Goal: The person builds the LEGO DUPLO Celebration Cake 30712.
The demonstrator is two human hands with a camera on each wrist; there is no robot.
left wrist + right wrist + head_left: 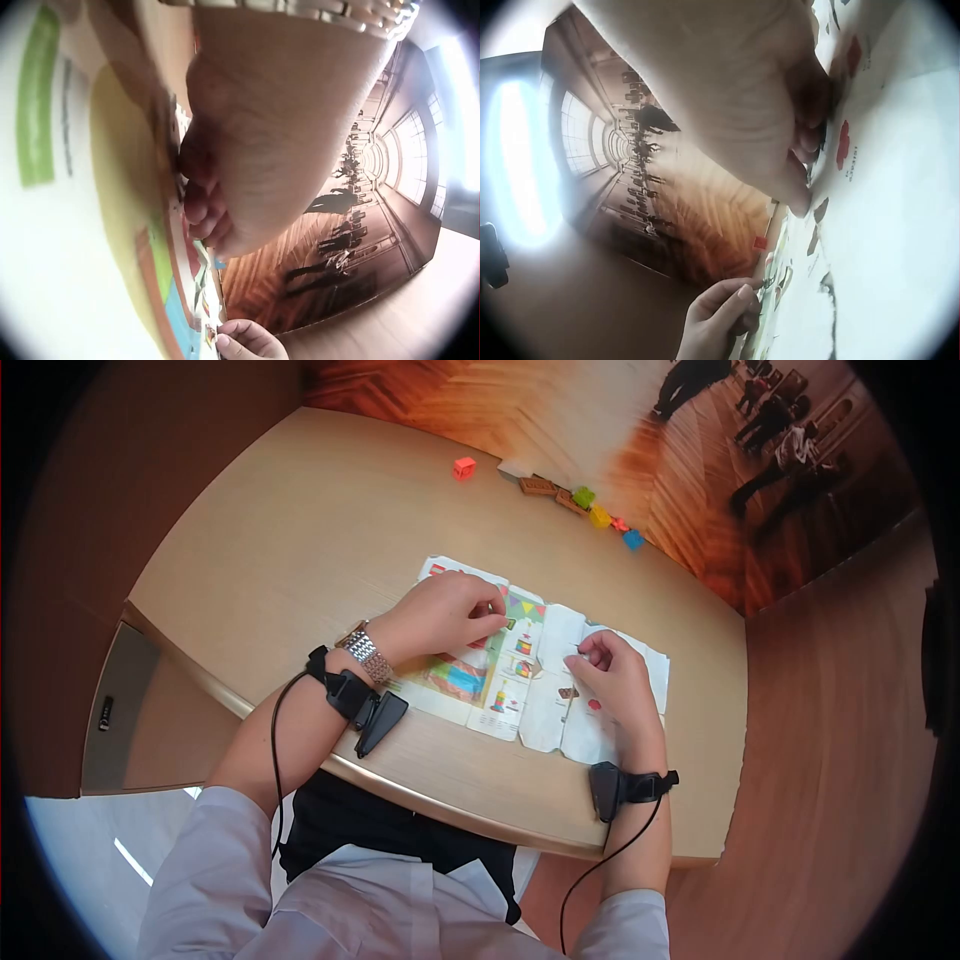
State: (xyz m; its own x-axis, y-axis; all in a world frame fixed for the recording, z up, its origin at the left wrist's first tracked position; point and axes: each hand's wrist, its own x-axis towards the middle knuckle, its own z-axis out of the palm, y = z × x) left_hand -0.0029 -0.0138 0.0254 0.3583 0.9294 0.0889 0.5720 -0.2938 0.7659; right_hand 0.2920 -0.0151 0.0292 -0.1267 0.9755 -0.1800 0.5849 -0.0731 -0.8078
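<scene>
A creased paper leaflet with printed pictures of toy bricks lies unfolded on the table. My left hand is over its left part, fingers bent, thumb and forefinger brought together at a small greenish piece. Close over the right part of the leaflet is my right hand, its fingers curled and its thumb pointing toward the middle folds. A small dark bit shows by those fingers in the right wrist view; I cannot tell whether they hold it.
Toward the back edge lie a red block, brown plates, a green brick, a yellow brick and a blue brick. Behind the table rises a wall with a printed picture of people. The front edge is close to my body.
</scene>
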